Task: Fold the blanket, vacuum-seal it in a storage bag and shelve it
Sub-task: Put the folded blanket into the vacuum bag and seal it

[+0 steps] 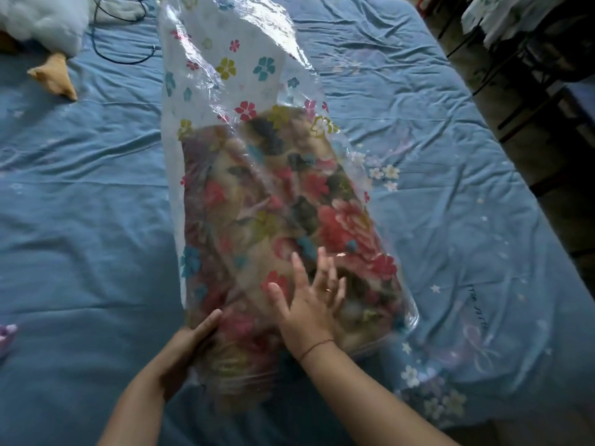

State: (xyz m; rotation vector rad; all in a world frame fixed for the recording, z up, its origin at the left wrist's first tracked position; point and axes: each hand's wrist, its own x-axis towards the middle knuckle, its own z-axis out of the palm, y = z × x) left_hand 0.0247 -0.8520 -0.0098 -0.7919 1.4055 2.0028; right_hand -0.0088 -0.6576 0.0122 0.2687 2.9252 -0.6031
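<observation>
- Blanket (289, 214) sits inside the storage bag (225, 59), mid-bed (80, 220).
- Right hand (309, 304), fingers spread, lies flat on the bag's near end.
- Left hand (190, 342), fingers straight, presses the near-left side.

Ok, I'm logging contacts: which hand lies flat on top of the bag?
The right hand, fingers spread atop the storage bag; the left hand presses its side.

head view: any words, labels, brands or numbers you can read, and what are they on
"SLEEP WELL": printed sideways on the blue bed sheet, right of the storage bag; the first letters are blurred, so this is partly a guess.
No readable text on the storage bag or on the blanket inside it: flower patterns only.
</observation>
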